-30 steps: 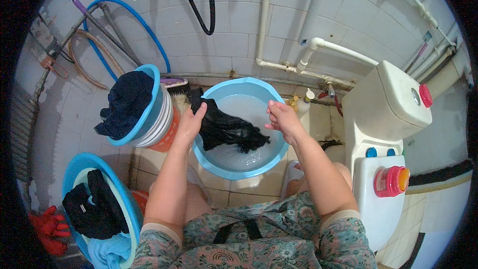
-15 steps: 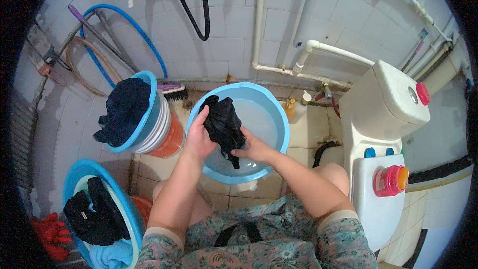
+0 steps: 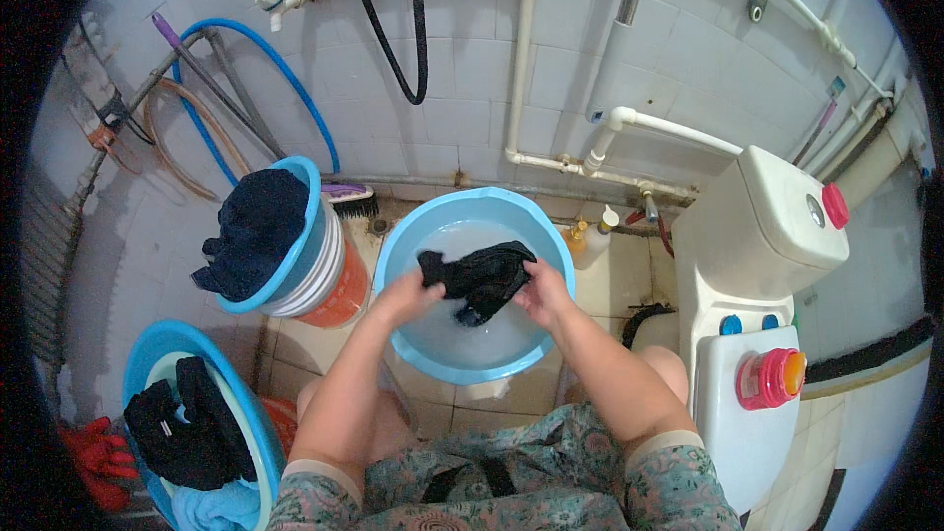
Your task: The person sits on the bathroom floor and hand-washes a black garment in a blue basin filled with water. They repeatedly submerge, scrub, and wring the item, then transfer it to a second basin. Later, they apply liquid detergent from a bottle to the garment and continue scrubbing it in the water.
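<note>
A piece of black clothing [image 3: 482, 277] is stretched sideways between my hands, over a light blue basin [image 3: 393, 236] of cloudy water. Its lower fold hangs down to the water. My left hand [image 3: 411, 295] grips the cloth's left end, fingers closed. At the opposite end, my right hand [image 3: 546, 293] pinches the fabric between thumb and fingers. What kind of garment it is I cannot make out.
Left of the basin, a blue tub [image 3: 313, 199] with dark clothing sits on stacked buckets [image 3: 339, 285]. Nearer stands another blue tub [image 3: 147, 344] of clothes, beside red gloves [image 3: 98, 462]. Pump bottles [image 3: 596, 239] stand behind right; a toilet [image 3: 733, 413] bearing a pink jar [image 3: 762, 381] is at right.
The black clothing was bunched upright between both hands; now it is spread sideways. My right hand has moved right and turned. The whole view has shifted slightly, so the surroundings sit lower.
</note>
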{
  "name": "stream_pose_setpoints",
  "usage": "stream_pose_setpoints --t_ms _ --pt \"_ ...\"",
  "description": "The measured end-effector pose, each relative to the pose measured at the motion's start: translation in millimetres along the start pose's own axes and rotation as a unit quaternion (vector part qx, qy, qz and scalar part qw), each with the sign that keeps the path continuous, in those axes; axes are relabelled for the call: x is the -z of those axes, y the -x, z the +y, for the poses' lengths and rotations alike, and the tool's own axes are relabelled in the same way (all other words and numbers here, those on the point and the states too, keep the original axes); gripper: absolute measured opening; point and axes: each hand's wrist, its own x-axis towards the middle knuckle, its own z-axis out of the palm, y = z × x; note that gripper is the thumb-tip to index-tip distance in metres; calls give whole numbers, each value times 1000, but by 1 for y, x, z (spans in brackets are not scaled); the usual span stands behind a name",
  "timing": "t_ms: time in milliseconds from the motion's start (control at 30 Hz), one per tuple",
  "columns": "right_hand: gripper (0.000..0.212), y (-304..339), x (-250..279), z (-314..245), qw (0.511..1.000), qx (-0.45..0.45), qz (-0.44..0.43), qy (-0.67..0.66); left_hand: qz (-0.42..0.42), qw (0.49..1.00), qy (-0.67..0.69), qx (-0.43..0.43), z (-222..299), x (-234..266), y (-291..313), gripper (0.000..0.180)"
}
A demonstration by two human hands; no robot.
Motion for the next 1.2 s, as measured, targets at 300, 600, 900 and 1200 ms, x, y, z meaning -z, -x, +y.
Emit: stream_pose_setpoints --t_ms 300,600,900,1200 --pt "76 -22 14 42 670 165 118 714 62 969 -238 -30 3 -5 22 38" --pt "69 -88 60 86 603 -21 -54 796 48 976 -190 -99 -16 -34 4 46" --pt "45 2 -30 20 813 277 -35 511 -40 795 585 155 20 -62 -8 67" --pt "29 111 -81 19 646 419 -174 614 -234 610 757 18 23 -41 -21 43"
